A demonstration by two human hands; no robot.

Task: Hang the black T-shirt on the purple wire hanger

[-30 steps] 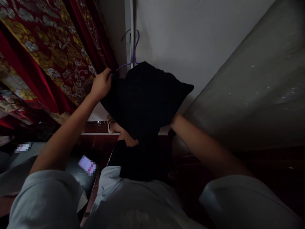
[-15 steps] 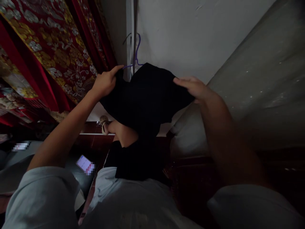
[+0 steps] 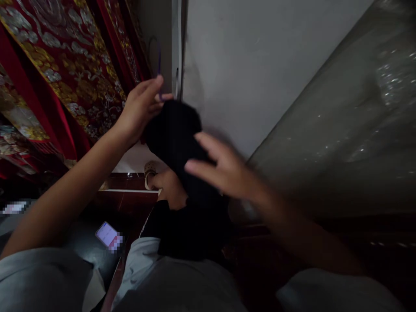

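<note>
My left hand (image 3: 138,108) is closed around the base of the hook of a purple clothes hanger (image 3: 159,58). From it hangs a black garment (image 3: 175,134), bunched narrow; its exact kind is too dark to make out. The hanger's bar is mostly hidden by fingers and cloth. Slightly blurred, my right hand (image 3: 224,169) is in front of the garment's right side, thumb and fingers stretched out and apart. Whether its fingertips touch the cloth I cannot tell.
Red curtain with gold and silver patterns (image 3: 65,73) hangs at left. A pale wall (image 3: 234,56) and a metal strip (image 3: 178,47) stand ahead. Shiny plastic sheeting (image 3: 331,125) covers something at right. A lit phone (image 3: 108,236) lies on a dark surface at lower left.
My right hand has let go of the garment's right side and moved left and down. The garment has folded narrower. My left hand has shifted to the hanger's hook base, and the hanger has moved left.
</note>
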